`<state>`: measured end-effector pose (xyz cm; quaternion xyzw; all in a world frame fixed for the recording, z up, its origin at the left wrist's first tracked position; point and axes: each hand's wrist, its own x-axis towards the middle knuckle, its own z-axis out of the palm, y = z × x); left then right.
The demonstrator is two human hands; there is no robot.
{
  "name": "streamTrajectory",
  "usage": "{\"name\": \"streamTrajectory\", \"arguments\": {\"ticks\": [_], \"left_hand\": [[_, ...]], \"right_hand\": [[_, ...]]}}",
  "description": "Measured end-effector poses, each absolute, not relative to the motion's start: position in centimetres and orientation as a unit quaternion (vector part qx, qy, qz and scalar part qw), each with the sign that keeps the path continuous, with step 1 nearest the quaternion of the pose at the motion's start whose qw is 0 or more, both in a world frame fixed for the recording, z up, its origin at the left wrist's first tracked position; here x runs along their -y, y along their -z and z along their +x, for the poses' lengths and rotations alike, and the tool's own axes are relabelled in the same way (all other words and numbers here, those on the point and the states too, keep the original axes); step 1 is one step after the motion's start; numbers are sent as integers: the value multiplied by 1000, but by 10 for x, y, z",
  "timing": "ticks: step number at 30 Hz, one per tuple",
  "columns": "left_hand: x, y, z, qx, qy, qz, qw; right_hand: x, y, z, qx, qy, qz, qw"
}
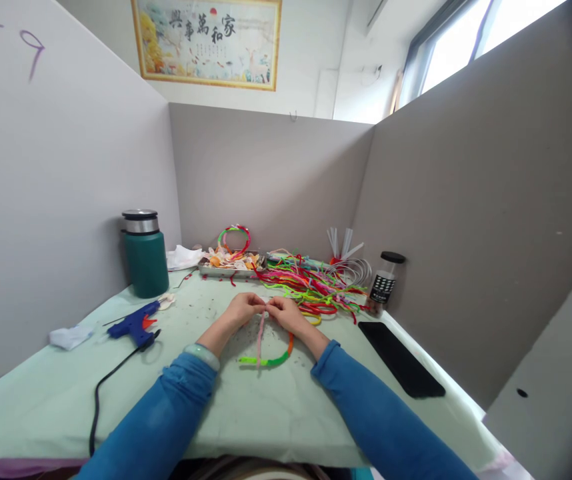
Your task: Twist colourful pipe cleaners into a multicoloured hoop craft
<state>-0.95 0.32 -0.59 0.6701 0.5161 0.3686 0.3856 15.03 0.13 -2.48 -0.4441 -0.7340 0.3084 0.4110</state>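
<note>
My left hand [244,309] and my right hand [286,312] meet over the middle of the table, fingertips pinched together almost touching. A fuzzy pink pipe cleaner [259,340] hangs down from between them, its upper end hidden in the fingers. Below, a curved band wrapped in fuzzy green and orange [279,361] rests on the cloth; it bends up and passes behind my right hand and wrist. Its upper part is covered, so where it ends I cannot tell. The pink strand crosses the band's green end.
At left are a blue glue gun [133,325] with its cord and a green bottle [146,260]. Behind my hands stand a metal tray [223,272] of small pieces, a colourful hoop [219,239] and piled pipe cleaners [311,280]. A jar [384,287] and black slab [399,359] are right.
</note>
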Motion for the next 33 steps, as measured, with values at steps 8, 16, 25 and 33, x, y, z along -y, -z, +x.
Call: {"name": "streamTrajectory", "arguments": {"ticks": [8, 16, 25, 33], "left_hand": [[-3, 3, -8, -518, -357, 738, 244], [-1, 4, -8, -514, -330, 773, 170], [2, 4, -7, -519, -313, 783, 137], [1, 3, -7, -537, -270, 793, 98]], "right_hand": [[-2, 24, 148, 729, -306, -457, 408], [-5, 26, 148, 729, -301, -452, 417], [-6, 26, 146, 732, -274, -464, 418], [-5, 26, 146, 736, -264, -457, 424]]}}
